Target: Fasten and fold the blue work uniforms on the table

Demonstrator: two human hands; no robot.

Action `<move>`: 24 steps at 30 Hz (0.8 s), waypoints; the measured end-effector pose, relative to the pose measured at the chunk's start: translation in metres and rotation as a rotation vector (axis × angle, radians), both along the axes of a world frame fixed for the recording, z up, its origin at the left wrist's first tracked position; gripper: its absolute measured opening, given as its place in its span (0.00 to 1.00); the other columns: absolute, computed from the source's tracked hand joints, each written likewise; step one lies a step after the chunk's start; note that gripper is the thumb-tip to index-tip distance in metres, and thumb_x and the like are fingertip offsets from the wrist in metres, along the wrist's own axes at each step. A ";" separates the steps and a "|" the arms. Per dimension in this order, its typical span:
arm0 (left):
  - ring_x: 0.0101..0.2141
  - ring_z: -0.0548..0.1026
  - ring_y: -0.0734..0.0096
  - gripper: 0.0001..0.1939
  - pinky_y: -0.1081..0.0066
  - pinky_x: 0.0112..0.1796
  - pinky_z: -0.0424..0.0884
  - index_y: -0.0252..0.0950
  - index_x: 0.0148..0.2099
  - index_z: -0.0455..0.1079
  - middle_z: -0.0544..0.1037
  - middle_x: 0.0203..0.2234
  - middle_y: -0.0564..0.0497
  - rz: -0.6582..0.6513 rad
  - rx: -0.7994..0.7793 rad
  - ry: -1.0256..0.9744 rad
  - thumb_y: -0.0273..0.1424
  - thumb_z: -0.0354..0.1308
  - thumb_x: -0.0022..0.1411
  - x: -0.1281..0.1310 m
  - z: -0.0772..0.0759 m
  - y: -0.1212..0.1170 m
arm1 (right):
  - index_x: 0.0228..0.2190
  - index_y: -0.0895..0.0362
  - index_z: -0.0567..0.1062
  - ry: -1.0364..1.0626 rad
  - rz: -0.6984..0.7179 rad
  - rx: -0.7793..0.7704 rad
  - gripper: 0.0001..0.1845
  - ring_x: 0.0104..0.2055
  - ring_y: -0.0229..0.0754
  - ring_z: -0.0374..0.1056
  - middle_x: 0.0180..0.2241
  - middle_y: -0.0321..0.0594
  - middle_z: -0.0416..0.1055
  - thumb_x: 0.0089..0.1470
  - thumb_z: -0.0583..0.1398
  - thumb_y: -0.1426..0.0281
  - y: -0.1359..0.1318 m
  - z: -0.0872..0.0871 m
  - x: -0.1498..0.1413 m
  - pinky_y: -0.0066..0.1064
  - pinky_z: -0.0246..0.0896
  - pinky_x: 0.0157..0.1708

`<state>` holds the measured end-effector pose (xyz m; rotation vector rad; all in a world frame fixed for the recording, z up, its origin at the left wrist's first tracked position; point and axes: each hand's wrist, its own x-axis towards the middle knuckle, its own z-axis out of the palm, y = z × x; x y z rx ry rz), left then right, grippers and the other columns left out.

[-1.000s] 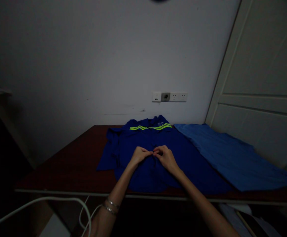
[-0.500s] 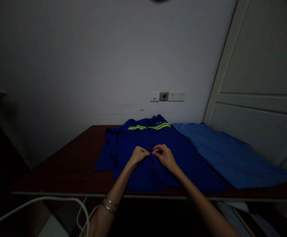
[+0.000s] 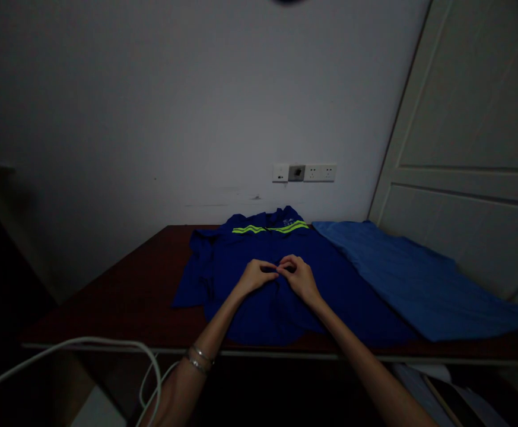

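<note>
A dark blue work jacket (image 3: 250,314) with yellow-green stripes across its chest lies spread on the table, collar toward the wall. At its front middle, my left hand (image 3: 257,275) pinches the cloth edge between thumb and fingers. My right hand (image 3: 298,276) meets it there, thumb and fingertips closed on the same front edge. The fingertips of both hands touch or nearly touch. Whether a button or snap sits between them is too small and dark to tell.
A lighter blue cloth (image 3: 401,279) lies flat to the right, beside the jacket. The dark red table (image 3: 138,284) backs onto a wall with sockets (image 3: 316,172). A white cable (image 3: 102,341) loops near my left forearm. Papers (image 3: 432,379) sit below the tabletop at right.
Both hands have moved slightly up the jacket front and closer together. My left fingers have straightened toward the right fingertips. The jacket stays in place.
</note>
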<state>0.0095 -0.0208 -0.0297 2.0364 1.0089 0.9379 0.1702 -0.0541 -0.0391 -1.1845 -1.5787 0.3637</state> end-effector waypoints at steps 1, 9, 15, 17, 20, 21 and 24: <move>0.38 0.74 0.65 0.14 0.69 0.41 0.68 0.34 0.40 0.76 0.79 0.37 0.47 -0.011 0.022 0.019 0.30 0.61 0.48 0.000 0.001 0.001 | 0.29 0.54 0.71 -0.005 -0.003 0.004 0.05 0.35 0.42 0.68 0.28 0.36 0.72 0.45 0.60 0.70 0.001 0.001 0.000 0.34 0.59 0.40; 0.39 0.73 0.67 0.14 0.70 0.43 0.67 0.35 0.41 0.75 0.78 0.37 0.48 -0.028 0.194 0.072 0.28 0.59 0.50 0.000 -0.002 0.006 | 0.29 0.54 0.70 -0.030 0.008 0.033 0.05 0.34 0.42 0.68 0.30 0.37 0.71 0.45 0.60 0.70 0.007 0.000 0.003 0.35 0.60 0.38; 0.34 0.74 0.67 0.10 0.72 0.38 0.67 0.32 0.33 0.77 0.79 0.30 0.50 -0.012 0.103 0.090 0.30 0.56 0.51 -0.001 -0.001 0.004 | 0.29 0.54 0.70 -0.081 0.015 0.117 0.03 0.33 0.40 0.67 0.32 0.38 0.65 0.47 0.58 0.72 0.002 -0.001 0.000 0.34 0.62 0.38; 0.33 0.74 0.67 0.10 0.72 0.37 0.67 0.32 0.32 0.77 0.79 0.29 0.50 -0.014 0.096 0.076 0.31 0.56 0.51 -0.001 -0.001 0.004 | 0.29 0.54 0.70 -0.109 0.007 0.138 0.03 0.34 0.41 0.66 0.33 0.39 0.64 0.48 0.58 0.72 0.001 -0.001 -0.001 0.35 0.62 0.39; 0.32 0.74 0.68 0.09 0.73 0.36 0.67 0.32 0.31 0.77 0.79 0.28 0.50 0.006 0.104 0.067 0.31 0.56 0.51 -0.001 -0.002 0.004 | 0.30 0.54 0.71 -0.161 -0.010 0.166 0.03 0.36 0.42 0.65 0.33 0.40 0.64 0.49 0.57 0.72 0.000 -0.002 -0.002 0.36 0.62 0.40; 0.32 0.74 0.68 0.09 0.73 0.36 0.67 0.33 0.31 0.77 0.79 0.28 0.50 0.015 0.112 0.064 0.30 0.56 0.51 -0.001 -0.003 0.004 | 0.30 0.54 0.71 -0.180 -0.011 0.174 0.04 0.37 0.43 0.64 0.33 0.41 0.65 0.50 0.57 0.72 0.000 -0.002 -0.002 0.37 0.61 0.41; 0.34 0.74 0.68 0.08 0.73 0.37 0.67 0.33 0.31 0.76 0.79 0.29 0.50 0.031 0.155 0.041 0.30 0.57 0.52 -0.002 -0.006 0.004 | 0.32 0.54 0.72 -0.237 0.030 0.186 0.06 0.40 0.44 0.63 0.33 0.41 0.67 0.51 0.56 0.73 0.000 0.001 0.001 0.38 0.60 0.43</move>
